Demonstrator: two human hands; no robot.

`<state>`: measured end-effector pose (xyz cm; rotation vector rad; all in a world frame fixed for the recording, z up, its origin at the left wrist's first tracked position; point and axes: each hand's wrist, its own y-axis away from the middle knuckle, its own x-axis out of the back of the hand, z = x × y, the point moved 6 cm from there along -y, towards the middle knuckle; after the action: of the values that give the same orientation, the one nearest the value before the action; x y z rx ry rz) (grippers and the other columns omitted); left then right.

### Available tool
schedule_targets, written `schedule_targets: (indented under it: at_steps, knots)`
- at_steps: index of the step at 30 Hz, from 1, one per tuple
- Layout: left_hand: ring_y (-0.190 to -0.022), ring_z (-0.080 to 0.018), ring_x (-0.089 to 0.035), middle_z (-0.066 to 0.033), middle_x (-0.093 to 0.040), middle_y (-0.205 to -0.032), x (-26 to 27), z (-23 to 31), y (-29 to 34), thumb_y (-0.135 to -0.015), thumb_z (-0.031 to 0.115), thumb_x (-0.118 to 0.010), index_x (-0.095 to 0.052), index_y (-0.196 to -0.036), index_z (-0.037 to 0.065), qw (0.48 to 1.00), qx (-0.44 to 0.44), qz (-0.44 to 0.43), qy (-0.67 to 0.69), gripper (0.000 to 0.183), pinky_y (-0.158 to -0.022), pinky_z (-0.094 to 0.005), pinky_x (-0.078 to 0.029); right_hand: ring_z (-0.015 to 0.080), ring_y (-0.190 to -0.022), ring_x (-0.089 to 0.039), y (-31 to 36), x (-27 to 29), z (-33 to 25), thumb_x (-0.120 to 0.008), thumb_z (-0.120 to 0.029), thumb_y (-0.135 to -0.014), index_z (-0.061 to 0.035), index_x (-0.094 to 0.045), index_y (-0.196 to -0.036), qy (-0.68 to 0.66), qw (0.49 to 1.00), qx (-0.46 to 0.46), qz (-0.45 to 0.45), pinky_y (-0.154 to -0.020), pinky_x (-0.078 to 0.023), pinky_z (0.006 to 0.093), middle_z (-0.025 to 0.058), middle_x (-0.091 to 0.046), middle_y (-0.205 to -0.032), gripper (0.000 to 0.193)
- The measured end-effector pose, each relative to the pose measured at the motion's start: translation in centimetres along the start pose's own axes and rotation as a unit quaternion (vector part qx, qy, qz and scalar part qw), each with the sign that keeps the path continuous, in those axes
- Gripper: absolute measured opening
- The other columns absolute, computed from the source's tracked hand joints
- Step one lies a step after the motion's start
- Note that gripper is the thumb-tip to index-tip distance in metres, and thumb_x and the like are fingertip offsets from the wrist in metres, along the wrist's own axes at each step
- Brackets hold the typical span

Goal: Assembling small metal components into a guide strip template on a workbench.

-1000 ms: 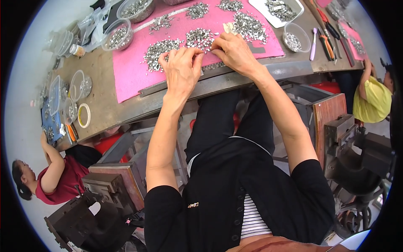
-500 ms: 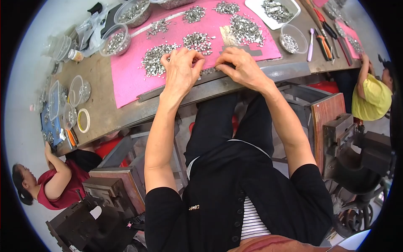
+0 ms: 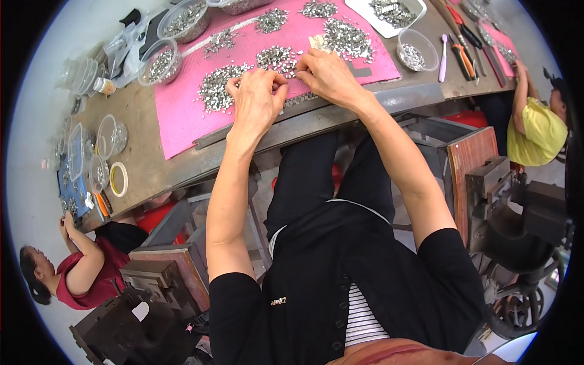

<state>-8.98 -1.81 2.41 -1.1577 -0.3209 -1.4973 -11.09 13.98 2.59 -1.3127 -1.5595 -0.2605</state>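
Note:
My left hand (image 3: pixel 258 100) is closed, thumb and fingers curled together at the right edge of a large pile of small silvery metal pieces (image 3: pixel 216 91). Whatever is between its fingertips is too small to make out. Farther right, my right hand (image 3: pixel 328 76) has its fingers bent down in a pinch beside a smaller pile of metal pieces (image 3: pixel 277 58), and its fingertips are partly hidden. Below the hands, a row of small metal pieces (image 3: pixel 300 100) lies along a long metal bar (image 3: pixel 225 135) at the near edge of the pink mat (image 3: pixel 179 118).
More piles (image 3: pixel 348 39) sit farther back on the mat. Clear tubs (image 3: pixel 161 64) of metal pieces stand left, another tub (image 3: pixel 413 55) right, near a white tray (image 3: pixel 389 13), a toothbrush (image 3: pixel 443 58) and pliers (image 3: pixel 463 61). A tape roll (image 3: pixel 120 179) lies left. Co-workers sit at both sides.
My right hand has lifted off the row at the bar and moved left and away from me toward the small pile. My left hand stays near the bar. The view has shifted slightly.

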Motion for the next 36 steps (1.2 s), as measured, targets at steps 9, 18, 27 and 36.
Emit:
schedule_targets:
  at_steps: [9, 18, 27, 36]
  knots:
    - [-0.090, -0.0223, -0.061, -0.0019, -0.067, -0.087, -0.3, 3.7, 1.5, -0.081, 0.019, -0.074, -0.070, -0.090, 0.011, 0.996, -0.058, 0.038, 0.058, 0.012, -0.100, -0.0463, -0.032, 0.0274, -0.080, -0.062, 4.7, 2.1, -1.0, -0.070, -0.013, -0.089, -0.0019, -0.069, -0.090, -0.076, 0.995, -0.031, 0.049, -0.074, -0.044, 0.0398, 0.0094, -0.064, -0.086, 0.011]
    - [-0.093, -0.0219, -0.061, -0.0022, -0.068, -0.091, -0.2, 3.7, 1.7, -0.083, 0.021, -0.074, -0.071, -0.098, 0.013, 0.997, -0.041, 0.047, 0.041, 0.017, -0.102, -0.0471, -0.031, 0.0272, -0.076, -0.062, 4.1, 2.4, -0.6, -0.073, -0.013, -0.087, -0.0060, -0.072, -0.092, -0.082, 0.995, -0.017, 0.049, -0.074, -0.046, 0.0388, 0.0085, -0.064, -0.083, 0.008]
    - [-0.133, -0.0438, -0.046, -0.0015, -0.063, -0.137, -0.5, 0.0, 0.0, -0.093, 0.020, -0.066, -0.068, -0.126, 0.015, 0.993, -0.069, 0.015, -0.094, 0.033, -0.104, -0.0768, -0.018, 0.0273, -0.083, -0.064, 0.2, -0.6, -0.1, -0.073, -0.023, -0.086, -0.0062, -0.069, -0.089, 0.007, 1.000, -0.021, 0.005, -0.078, -0.044, 0.0411, 0.0077, -0.064, -0.085, 0.017]
    - [-0.131, -0.0415, -0.049, -0.0003, -0.072, -0.120, 1.2, 0.5, 2.0, -0.094, 0.020, -0.066, -0.076, -0.111, 0.015, 0.999, -0.045, -0.008, -0.025, 0.021, -0.107, -0.0777, -0.014, 0.0260, -0.084, -0.064, 0.7, -0.1, 0.0, -0.069, -0.017, -0.088, -0.0064, -0.067, -0.088, 0.036, 0.999, 0.018, 0.025, -0.080, -0.042, 0.0400, 0.0064, -0.063, -0.083, 0.011]
